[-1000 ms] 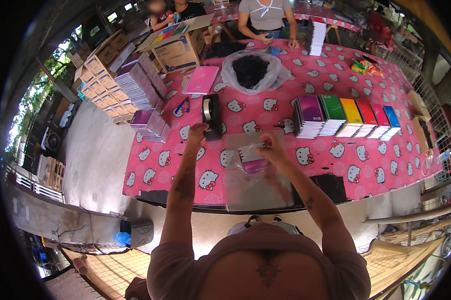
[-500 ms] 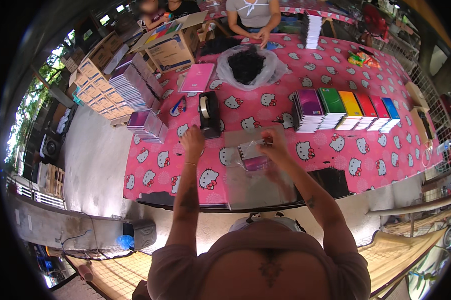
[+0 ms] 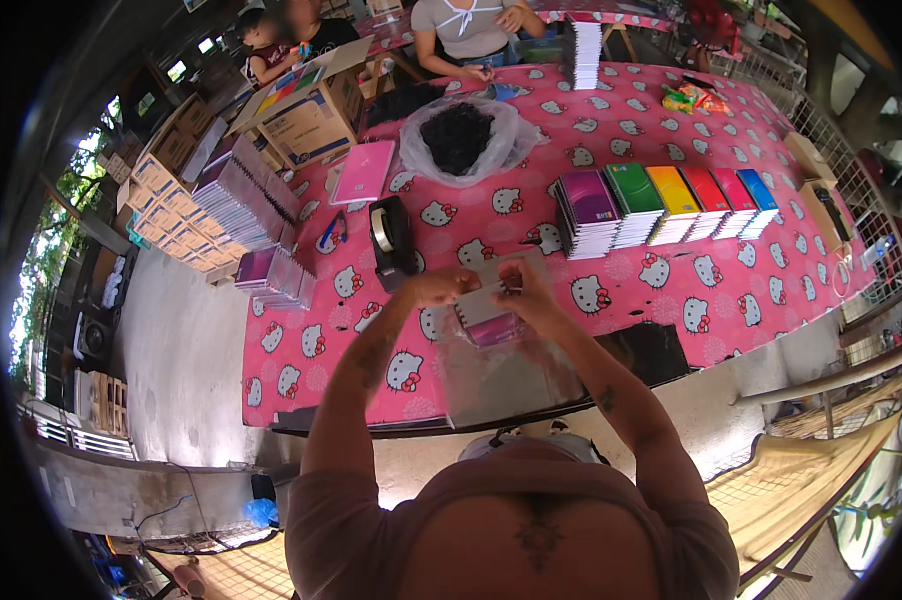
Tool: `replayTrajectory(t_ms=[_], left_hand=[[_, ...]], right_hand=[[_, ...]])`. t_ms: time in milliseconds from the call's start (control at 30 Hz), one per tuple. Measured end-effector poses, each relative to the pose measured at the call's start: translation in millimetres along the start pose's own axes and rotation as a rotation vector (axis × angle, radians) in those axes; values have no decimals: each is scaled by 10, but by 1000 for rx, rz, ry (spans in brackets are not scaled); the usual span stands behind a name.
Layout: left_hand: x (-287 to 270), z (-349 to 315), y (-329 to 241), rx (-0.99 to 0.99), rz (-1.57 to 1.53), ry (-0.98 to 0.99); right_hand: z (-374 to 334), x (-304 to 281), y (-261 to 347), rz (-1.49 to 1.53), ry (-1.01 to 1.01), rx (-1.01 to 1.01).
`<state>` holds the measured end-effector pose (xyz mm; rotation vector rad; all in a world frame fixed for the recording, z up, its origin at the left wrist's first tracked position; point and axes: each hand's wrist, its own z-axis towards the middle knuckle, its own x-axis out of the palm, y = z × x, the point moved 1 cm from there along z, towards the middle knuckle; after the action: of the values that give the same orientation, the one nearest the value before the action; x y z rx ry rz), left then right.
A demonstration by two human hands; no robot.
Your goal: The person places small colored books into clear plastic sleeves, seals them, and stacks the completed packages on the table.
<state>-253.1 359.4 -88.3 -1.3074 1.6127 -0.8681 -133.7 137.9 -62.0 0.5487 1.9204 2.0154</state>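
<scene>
Pink desk (image 3: 701, 310) printed with white cat heads, spanning the middle of the frame in a workshop with a grey concrete floor (image 3: 176, 370) at left. At centre, the fingers of the left hand (image 3: 439, 287) are bent, their tips near the upper edge of a small spiral-bound notebook, pale grey above and purple below (image 3: 493, 331); whether they grip it cannot be told. The fingers of the right hand (image 3: 527, 290) curl at the notebook's upper right; their tips are too small and shaded to show what, if anything, they pinch. The notebook lies at the frame's centre, over a flat grey sheet (image 3: 506, 385) reaching to the desk's near edge.

Just left of centre stands a black tape dispenser with a pale roll (image 3: 392, 250); farther left, a low stack of purple notebooks (image 3: 271, 275). Right of centre runs a row of six notebook stacks, purple, green, yellow, red, pinkish red and blue (image 3: 630, 190). Above centre sit a translucent plastic bag of black material (image 3: 458, 137) and, to its left, a flat pink notebook (image 3: 364, 172). Upper left: an open brown carton (image 3: 311, 120). Top centre: a person in a grey top (image 3: 461, 35), across the desk.
</scene>
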Motion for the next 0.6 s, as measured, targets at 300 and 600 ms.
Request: replayTrajectory(t_ms=[300, 600], left_hand=[[1419, -516, -1209, 392, 1250, -899], [1481, -540, -586, 320, 0, -837]], right_hand=[[-444, -220, -414, 645, -467, 209], [-963, 227, -275, 1157, 160, 305]])
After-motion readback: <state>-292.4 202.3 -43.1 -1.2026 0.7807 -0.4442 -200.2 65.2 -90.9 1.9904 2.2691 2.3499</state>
